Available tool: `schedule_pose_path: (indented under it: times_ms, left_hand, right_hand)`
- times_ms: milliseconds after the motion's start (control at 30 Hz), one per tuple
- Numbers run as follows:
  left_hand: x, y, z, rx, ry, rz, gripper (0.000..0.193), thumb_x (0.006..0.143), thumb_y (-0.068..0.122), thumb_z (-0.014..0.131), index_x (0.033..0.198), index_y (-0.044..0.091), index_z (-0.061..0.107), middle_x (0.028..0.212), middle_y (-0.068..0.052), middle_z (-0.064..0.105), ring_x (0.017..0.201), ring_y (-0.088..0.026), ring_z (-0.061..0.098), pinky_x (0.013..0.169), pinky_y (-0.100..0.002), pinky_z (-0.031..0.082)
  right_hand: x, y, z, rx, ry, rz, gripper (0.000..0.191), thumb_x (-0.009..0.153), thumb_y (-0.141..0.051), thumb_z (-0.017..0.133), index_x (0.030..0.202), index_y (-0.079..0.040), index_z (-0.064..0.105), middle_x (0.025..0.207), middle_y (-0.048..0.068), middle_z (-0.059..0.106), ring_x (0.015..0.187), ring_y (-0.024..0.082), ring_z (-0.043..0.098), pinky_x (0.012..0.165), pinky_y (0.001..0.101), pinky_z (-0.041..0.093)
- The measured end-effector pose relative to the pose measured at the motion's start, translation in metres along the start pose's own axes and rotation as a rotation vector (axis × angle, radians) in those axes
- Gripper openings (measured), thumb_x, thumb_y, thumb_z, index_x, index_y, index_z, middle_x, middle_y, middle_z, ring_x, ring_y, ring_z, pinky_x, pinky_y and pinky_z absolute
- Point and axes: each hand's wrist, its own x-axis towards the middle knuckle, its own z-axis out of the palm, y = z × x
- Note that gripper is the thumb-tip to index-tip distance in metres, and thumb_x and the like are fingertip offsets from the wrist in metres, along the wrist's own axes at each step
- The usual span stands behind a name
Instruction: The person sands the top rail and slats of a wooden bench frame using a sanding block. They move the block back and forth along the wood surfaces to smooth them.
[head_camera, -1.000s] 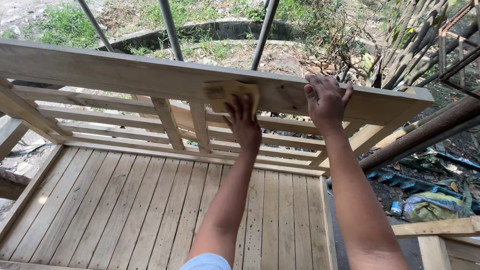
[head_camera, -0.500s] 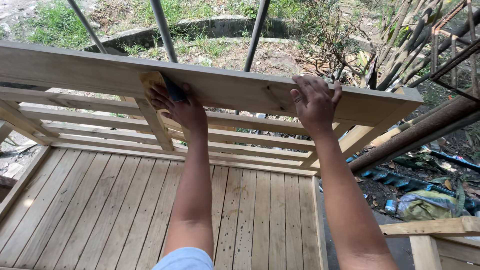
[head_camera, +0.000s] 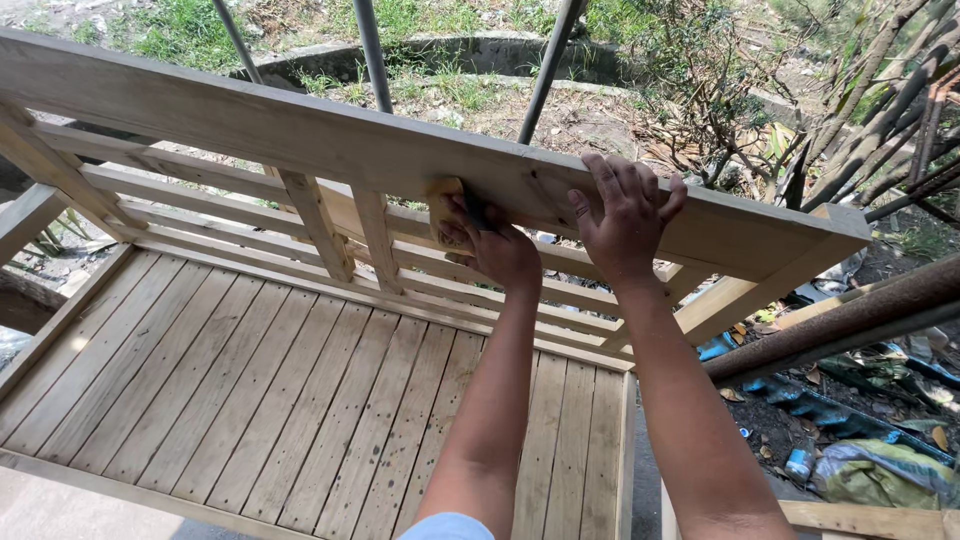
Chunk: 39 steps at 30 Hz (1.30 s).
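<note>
left hand (head_camera: 497, 248): grip clenched on sandpaper (head_camera: 445, 212) | right hand (head_camera: 622, 215): released, flat on top rail (head_camera: 300, 135)

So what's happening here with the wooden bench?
A person is sanding the top rail of a slatted wooden bench outdoors. The left hand presses a piece of sandpaper against the rail's face, while the right hand lies flat on the rail beside it, steadying it.

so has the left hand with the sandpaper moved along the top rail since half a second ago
Yes. The left hand has slid right along the top rail, toward the right hand, which stays planted on the rail.
</note>
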Motion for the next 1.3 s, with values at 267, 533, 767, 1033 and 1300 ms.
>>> schedule_pose_path:
  times_ms: [267, 533, 767, 1033, 1300]
  left_hand:
    - [-0.002, -0.001, 0.015, -0.337, 0.188, -0.027, 0.059, 0.118, 0.053, 0.03, 0.159, 0.013, 0.043, 0.163, -0.015, 0.042, 0.152, -0.046, 0.023, 0.125, -0.064, 0.023]
    - [-0.034, 0.002, 0.016, -0.241, 0.069, -0.147, 0.056, 0.109, 0.046, 0.032, 0.157, 0.019, 0.043, 0.156, -0.008, 0.053, 0.149, -0.037, 0.041, 0.121, -0.068, 0.005]
    - [-0.044, 0.005, 0.016, -0.322, 0.203, 0.019, 0.061, 0.112, 0.048, 0.033, 0.16, 0.01, 0.036, 0.167, -0.019, 0.032, 0.15, -0.05, 0.015, 0.108, -0.068, 0.006]
    - [-0.038, -0.015, -0.023, -0.376, -0.066, -0.361, 0.055, 0.117, 0.051, 0.033, 0.15, 0.013, 0.054, 0.155, -0.012, 0.057, 0.15, -0.042, 0.049, 0.122, -0.053, 0.037]
    - [-0.063, -0.018, -0.035, -0.001, -0.065, 0.028, 0.056, 0.108, 0.04, 0.029, 0.159, 0.018, 0.039, 0.17, -0.004, 0.028, 0.157, -0.043, 0.008, 0.121, -0.058, 0.007]
  right_hand:
    - [-0.01, 0.026, -0.009, 0.022, -0.007, -0.014, 0.048, 0.101, -0.051, 0.07, 0.141, -0.026, 0.063, 0.129, -0.002, 0.06, 0.124, 0.022, 0.05, 0.114, 0.0611, 0.016]
    - [-0.026, 0.048, -0.024, 0.029, -0.016, -0.065, 0.053, 0.104, -0.055, 0.066, 0.147, -0.024, 0.06, 0.135, 0.0, 0.059, 0.13, 0.023, 0.048, 0.115, 0.0587, 0.017]
    - [-0.032, 0.055, -0.03, 0.053, -0.073, -0.052, 0.057, 0.102, -0.057, 0.066, 0.149, -0.025, 0.058, 0.133, 0.0, 0.058, 0.129, 0.023, 0.047, 0.112, 0.0585, 0.017]
    - [-0.047, 0.047, -0.039, 0.035, -0.055, -0.085, 0.057, 0.102, -0.056, 0.068, 0.149, -0.025, 0.058, 0.135, 0.0, 0.057, 0.131, 0.023, 0.047, 0.114, 0.0581, 0.017]
    - [-0.056, 0.037, -0.049, 0.04, -0.061, -0.073, 0.06, 0.101, -0.056, 0.07, 0.151, -0.025, 0.058, 0.136, -0.001, 0.056, 0.132, 0.022, 0.046, 0.114, 0.0585, 0.018]
